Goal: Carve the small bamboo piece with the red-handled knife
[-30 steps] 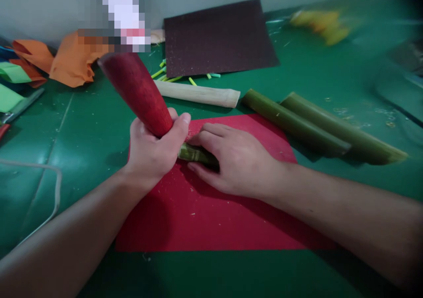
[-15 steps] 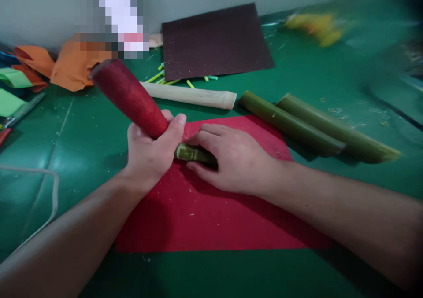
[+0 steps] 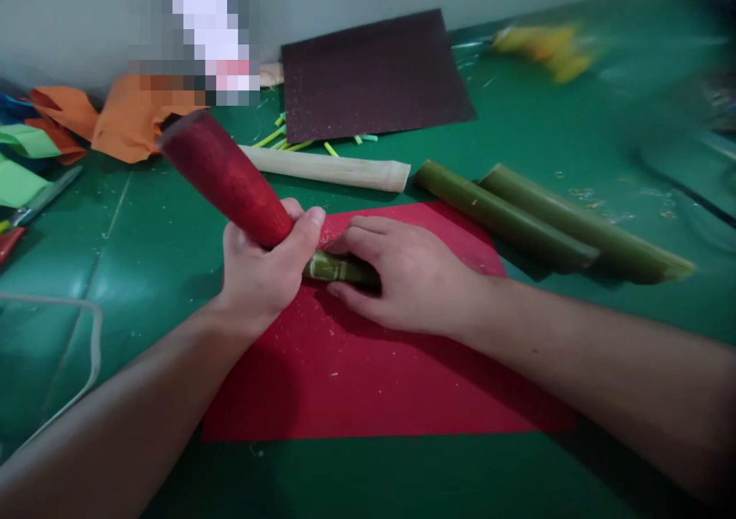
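Note:
My left hand [image 3: 264, 262] is wrapped round the narrower end of a thick red cylinder [image 3: 224, 174], which tilts up to the left; its lower end is hidden in my fist. My right hand [image 3: 396, 274] grips a short green bamboo piece [image 3: 330, 267] from above, thumb and fingers on either side. The bamboo's left end touches or lies just beside my left hand. Both hands are over a red sheet [image 3: 368, 389] sprinkled with pale shavings.
Two green bamboo lengths [image 3: 509, 216] lie at the right and a pale peeled piece [image 3: 327, 169] behind the sheet. A dark brown sheet [image 3: 379, 78] covers thin green strips. Orange paper [image 3: 132, 120] and a red-handled tool [image 3: 11, 241] are at the left, a blurred yellow thing [image 3: 543, 50] at the back.
Almost nothing differs: the view has shifted slightly, and both hands keep their grips in nearly the same place.

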{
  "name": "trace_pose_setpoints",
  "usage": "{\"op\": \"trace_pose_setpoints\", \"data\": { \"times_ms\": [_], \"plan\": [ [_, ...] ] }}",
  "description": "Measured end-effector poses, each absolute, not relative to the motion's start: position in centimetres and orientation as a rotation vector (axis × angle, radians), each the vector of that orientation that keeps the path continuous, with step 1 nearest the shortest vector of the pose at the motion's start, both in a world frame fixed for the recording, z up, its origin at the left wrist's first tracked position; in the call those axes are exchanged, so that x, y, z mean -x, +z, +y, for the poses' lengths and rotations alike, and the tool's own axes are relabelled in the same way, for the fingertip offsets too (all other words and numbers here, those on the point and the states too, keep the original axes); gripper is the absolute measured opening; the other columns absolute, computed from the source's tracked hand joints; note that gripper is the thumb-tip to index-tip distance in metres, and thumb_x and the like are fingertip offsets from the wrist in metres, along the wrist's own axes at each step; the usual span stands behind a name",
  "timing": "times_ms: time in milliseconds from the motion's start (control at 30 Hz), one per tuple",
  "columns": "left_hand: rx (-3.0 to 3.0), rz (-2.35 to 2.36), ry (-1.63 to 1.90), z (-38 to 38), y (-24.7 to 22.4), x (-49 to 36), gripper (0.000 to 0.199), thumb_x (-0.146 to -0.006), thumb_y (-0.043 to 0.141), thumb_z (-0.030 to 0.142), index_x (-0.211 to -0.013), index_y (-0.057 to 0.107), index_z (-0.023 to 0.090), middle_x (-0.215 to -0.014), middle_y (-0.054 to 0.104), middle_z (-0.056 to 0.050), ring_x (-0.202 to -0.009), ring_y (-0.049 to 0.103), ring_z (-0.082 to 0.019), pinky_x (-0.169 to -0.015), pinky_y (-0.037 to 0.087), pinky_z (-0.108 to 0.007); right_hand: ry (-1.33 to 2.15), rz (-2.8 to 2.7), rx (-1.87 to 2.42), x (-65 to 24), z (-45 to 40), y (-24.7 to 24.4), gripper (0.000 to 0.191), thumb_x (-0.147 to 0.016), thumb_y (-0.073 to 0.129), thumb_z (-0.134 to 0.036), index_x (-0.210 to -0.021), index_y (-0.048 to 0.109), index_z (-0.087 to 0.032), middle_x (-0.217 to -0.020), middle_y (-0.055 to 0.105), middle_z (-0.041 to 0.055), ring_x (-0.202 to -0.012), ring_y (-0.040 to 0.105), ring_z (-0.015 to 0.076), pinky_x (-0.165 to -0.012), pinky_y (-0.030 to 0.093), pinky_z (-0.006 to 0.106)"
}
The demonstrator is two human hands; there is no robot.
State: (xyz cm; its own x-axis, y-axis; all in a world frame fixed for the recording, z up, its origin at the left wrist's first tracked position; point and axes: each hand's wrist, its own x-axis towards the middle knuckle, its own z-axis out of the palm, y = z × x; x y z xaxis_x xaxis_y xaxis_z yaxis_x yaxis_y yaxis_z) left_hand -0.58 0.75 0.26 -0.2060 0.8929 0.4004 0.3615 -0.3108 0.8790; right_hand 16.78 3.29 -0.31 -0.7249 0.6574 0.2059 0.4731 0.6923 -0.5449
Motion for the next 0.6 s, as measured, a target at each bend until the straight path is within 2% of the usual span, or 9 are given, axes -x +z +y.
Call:
{"op": "trace_pose_setpoints", "data": {
  "times_ms": [100, 300, 600],
  "plan": [
    [-1.607, 1.444, 1.54, 0.86, 0.17, 0.61, 0.043, -0.086, 0.066, 0.019, -0.049, 0.045, 0.02, -0.046, 0.04, 0.004, -0.043, 0.035, -0.008, -0.043, 0.033, -0.027, 0.653, -2.509, 0.892, -16.77, 3.29, -0.28, 0.023, -0.089, 0.061, -0.034, -0.095, 0.069, -0.013, -0.089, 0.07, 0.0097, -0.084, 0.06, 0.0226, -0.073, 0.042, 0.034],
    [-1.575, 1.414, 1.511, 0.79, 0.14, 0.79, 0.042, -0.085, 0.067, 0.02, -0.049, 0.046, 0.019, -0.047, 0.043, 0.004, -0.045, 0.036, -0.008, -0.043, 0.033, -0.025, 0.691, -2.509, 0.899, -16.73, 3.21, -0.37, 0.031, -0.09, 0.06, -0.034, -0.108, 0.071, -0.012, -0.104, 0.074, 0.0132, -0.098, 0.064, 0.0262, -0.082, 0.047, 0.037],
    [-1.566, 1.532, 1.504, 0.87, 0.35, 0.4, 0.039, -0.086, 0.07, 0.022, -0.052, 0.052, 0.019, -0.048, 0.044, 0.005, -0.045, 0.039, -0.007, -0.044, 0.036, -0.023, 0.659, -2.521, 0.881, -16.64, 3.29, -0.4, 0.032, -0.091, 0.059, -0.034, -0.108, 0.073, -0.011, -0.102, 0.074, 0.0129, -0.097, 0.066, 0.0267, -0.081, 0.048, 0.037]
  ]
}}
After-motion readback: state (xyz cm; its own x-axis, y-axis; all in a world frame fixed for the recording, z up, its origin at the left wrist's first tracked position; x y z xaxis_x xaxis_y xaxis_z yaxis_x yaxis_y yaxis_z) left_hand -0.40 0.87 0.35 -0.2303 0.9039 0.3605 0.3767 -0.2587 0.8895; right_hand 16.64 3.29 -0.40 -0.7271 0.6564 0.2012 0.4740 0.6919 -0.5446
